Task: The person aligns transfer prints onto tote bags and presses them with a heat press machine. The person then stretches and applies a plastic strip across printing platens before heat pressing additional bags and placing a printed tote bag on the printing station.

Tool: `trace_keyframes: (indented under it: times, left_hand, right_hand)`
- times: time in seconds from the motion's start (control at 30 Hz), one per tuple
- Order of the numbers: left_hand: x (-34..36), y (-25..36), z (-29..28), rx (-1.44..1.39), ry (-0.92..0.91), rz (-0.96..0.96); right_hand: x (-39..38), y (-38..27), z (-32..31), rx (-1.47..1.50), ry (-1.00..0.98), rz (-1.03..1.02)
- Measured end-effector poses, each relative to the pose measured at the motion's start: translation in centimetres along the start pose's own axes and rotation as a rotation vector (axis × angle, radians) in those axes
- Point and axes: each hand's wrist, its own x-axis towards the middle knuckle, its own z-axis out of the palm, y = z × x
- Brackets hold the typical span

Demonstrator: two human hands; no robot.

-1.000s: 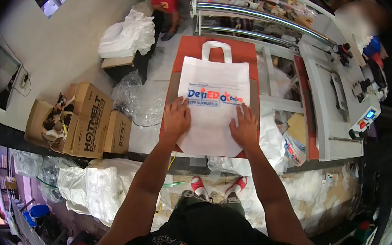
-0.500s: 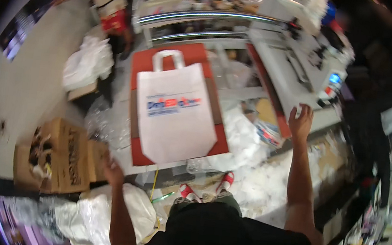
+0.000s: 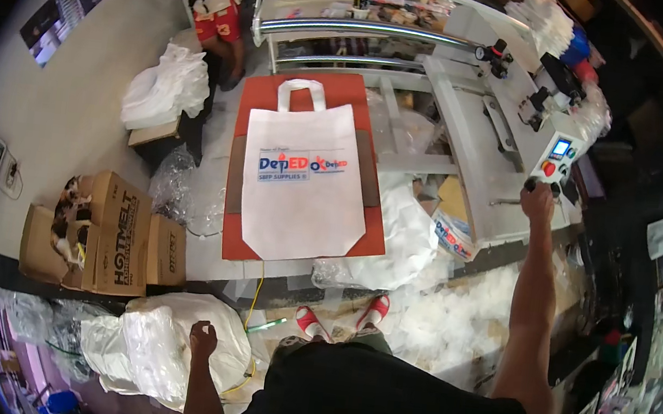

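While our right hand [image 3: 538,202] is at the control box [image 3: 544,154], its fingers too hidden for us to tell the grip, our left hand [image 3: 203,338] hangs half-open and apparently empty above the wrapped bundle [image 3: 152,342]. A nudge to the red pad [image 3: 353,89] could, we judge, skew or crease the bag [image 3: 306,214] lying on it: flat, white, loop-handled, printed blue and red.

Right hand's grip [image 3: 538,202] at white box-shaped control unit [image 3: 548,142]: finger contact is unclear. Red rectangular board [image 3: 345,86]: white flat fabric bag [image 3: 301,220] hides its middle. Co-worker in red shorts [image 3: 218,24]: upper edge cuts off head.
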Motion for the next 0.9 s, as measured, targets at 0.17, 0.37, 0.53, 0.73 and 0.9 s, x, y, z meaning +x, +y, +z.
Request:
trace_keyframes:
  times: [0.17, 0.37, 0.53, 0.73, 0.9]
  left_hand:
    - [-3.0, 2.3, 4.6, 0.024, -0.203, -0.182]
    - [-5.0, 7.8, 10.0, 0.148, -0.455, -0.158]
    - [-9.4, 10.5, 14.2, 0.328, -0.446, 0.193]
    - [-19.9, 15.7, 17.2, 0.162, -0.248, -0.047]
    - [-29.4, 18.7, 19.4, 0.174, -0.404, -0.278]
  right_hand:
    - [-4.7, -8.4, -3.8, 0.241, 0.019, -0.159]
    - [-5.9, -11.6, -10.3, 0.618, -0.128, -0.505]
    - [-6.8, -16.2, -8.2, 0.808, -0.219, -0.84]
    - [-10.1, -23.7, -8.8, 0.88, -0.037, -1.135]
    - [-12.1, -28.4, -8.5, 0.896, -0.204, -1.17]
